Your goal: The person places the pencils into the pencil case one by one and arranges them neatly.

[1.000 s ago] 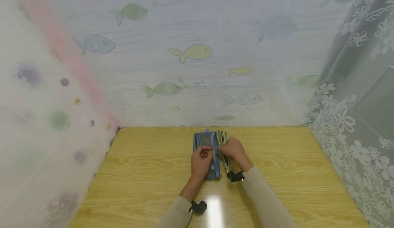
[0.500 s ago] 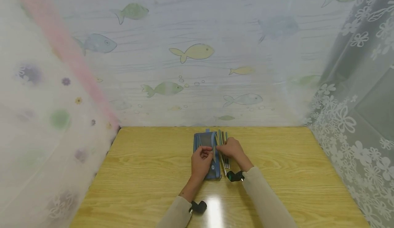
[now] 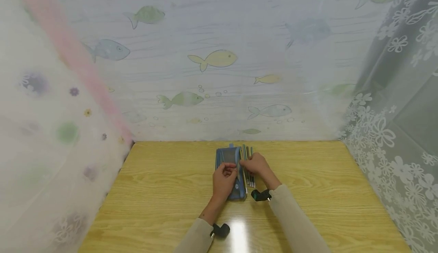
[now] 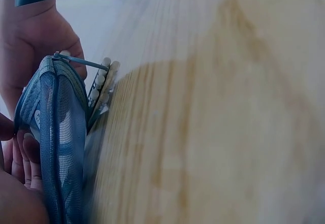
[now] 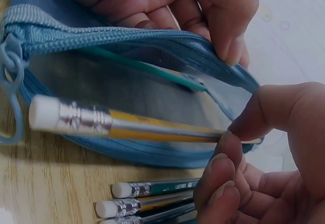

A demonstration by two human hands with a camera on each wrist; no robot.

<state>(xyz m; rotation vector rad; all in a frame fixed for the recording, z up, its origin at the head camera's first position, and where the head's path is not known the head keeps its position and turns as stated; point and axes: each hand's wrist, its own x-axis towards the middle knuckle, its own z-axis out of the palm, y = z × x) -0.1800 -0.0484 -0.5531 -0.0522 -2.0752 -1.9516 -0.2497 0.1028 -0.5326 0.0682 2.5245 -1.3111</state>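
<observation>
A blue mesh zip pencil case (image 3: 236, 193) lies on the table with its mouth held apart. My left hand (image 3: 224, 181) pinches one zippered edge between thumb and finger, plain in the right wrist view. With thumb and fingertips, my right hand (image 3: 257, 164) pinches a yellow pencil (image 5: 152, 128) with a white eraser. That pencil lies across the open mouth, eraser end toward the zipper pull (image 5: 12, 76). Inside the case a green pencil (image 5: 147, 67) shows. The held pencil's far end is hidden by my fingers.
Several eraser-tipped pencils (image 5: 152, 203) lie side by side on the wooden table (image 3: 164, 192), just right of the case. A fish-patterned curtain (image 3: 219, 93) hangs along the table's back edge, with further curtains on both sides.
My right hand has shifted slightly left with the yellow pencil, whose near end has swung from beside the loose pencils to the case's right edge. The left hand stays put.
</observation>
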